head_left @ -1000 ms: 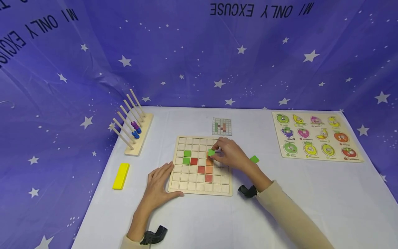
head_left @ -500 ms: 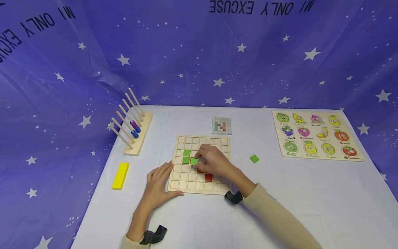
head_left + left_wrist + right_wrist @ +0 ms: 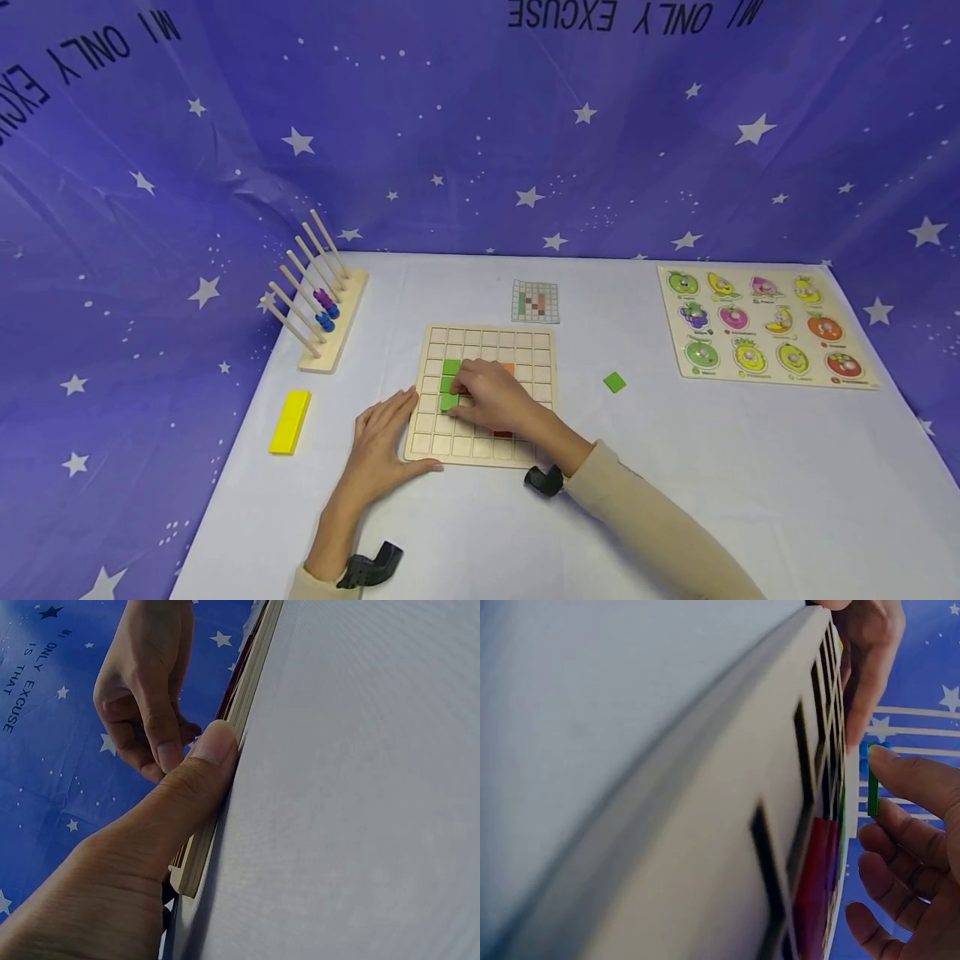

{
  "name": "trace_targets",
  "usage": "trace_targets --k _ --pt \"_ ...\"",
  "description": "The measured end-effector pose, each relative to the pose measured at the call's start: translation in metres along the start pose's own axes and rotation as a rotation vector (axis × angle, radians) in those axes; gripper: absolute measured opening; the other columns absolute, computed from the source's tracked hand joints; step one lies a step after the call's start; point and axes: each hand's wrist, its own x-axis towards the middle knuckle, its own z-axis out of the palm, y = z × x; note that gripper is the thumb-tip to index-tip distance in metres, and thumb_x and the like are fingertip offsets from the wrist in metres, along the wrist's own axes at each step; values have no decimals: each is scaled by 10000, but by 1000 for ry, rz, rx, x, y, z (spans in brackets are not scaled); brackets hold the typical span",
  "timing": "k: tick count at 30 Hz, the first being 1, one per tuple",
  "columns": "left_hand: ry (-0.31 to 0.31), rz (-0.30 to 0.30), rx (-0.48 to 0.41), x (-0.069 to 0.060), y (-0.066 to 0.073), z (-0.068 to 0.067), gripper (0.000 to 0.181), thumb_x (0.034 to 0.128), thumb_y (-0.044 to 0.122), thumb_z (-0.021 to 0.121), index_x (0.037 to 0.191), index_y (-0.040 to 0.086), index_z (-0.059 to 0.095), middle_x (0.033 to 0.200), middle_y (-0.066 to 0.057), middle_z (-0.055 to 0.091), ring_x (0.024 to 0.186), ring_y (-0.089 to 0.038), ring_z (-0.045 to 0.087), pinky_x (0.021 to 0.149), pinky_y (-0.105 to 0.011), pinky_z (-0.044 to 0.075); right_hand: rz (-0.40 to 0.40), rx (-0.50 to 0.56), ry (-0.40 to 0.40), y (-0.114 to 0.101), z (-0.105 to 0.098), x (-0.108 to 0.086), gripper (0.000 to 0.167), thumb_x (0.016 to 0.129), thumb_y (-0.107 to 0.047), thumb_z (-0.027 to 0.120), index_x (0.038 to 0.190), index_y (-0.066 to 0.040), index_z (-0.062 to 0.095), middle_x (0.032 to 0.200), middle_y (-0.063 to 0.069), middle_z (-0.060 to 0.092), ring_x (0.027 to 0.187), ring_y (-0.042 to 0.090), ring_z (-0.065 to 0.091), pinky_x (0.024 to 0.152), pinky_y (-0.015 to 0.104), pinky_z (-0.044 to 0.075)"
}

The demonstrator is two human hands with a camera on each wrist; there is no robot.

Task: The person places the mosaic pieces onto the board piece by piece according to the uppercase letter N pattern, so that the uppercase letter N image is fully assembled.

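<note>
A wooden grid board [image 3: 536, 337] lies on the table with green, red and orange square tiles in its cells. My right hand [image 3: 491, 396] pinches a green tile [image 3: 874, 784] between thumb and fingertip, just over the board's left part. In the head view the held tile is just below two green tiles [image 3: 451, 367] set in one column. An orange tile [image 3: 509, 367] and a red tile [image 3: 503, 433] show partly past the right hand, which hides others. The left hand [image 3: 382, 446] rests at the board's lower left corner, fingers straight along the side, thumb on the front edge.
A loose green tile [image 3: 615, 382] lies right of the board. Behind the board lies a small pattern card [image 3: 536, 302]. A peg stand [image 3: 348, 321] with beads and a yellow block [image 3: 290, 422] stand left. At the right is a fruit puzzle board [image 3: 765, 329].
My right hand has moved left and slightly down across the board with the pinched green tile, from the orange column to below the two green tiles. My left hand has stayed put.
</note>
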Motion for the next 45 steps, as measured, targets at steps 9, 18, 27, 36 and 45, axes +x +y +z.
trace_targets --k 9,18,27,36,45 --pt "-2 -1 1 2 1 -1 1116 585 572 873 1474 65 430 1533 -91 423 1396 -263 384 1087 -468 204 -7 -40 -14 2 8 4 277 801 -379 805 953 -159 731 875 -68 614 751 76 502 751 277 466" --pt "-2 1 -1 2 2 -2 1119 580 567 877 1471 57 433 1530 -101 427 1391 -271 390 1086 -474 209 2 -45 -22 3 10 6 279 801 -376 806 964 -160 738 878 -68 601 750 69 484 758 272 459" --pt "-2 1 -7 2 2 -1 1117 578 556 882 1469 53 435 1533 -95 423 1393 -273 387 1092 -471 201 2 -26 -9 2 11 5 275 790 -377 816 947 -165 737 876 -70 608 748 70 491 759 290 465" --pt "6 6 -8 1 0 1 1119 571 555 885 1467 55 438 1533 -87 424 1393 -266 388 1090 -470 205 2 -16 0 1 11 4 282 782 -379 821 944 -163 740 891 -56 617 754 74 509 742 294 454" --pt "0 -4 -8 1 1 0 1112 577 555 883 1467 57 439 1534 -84 423 1395 -267 384 1094 -473 203 -18 -26 20 2 13 4 278 774 -373 830 927 -157 746 873 -58 622 742 64 516 751 300 476"
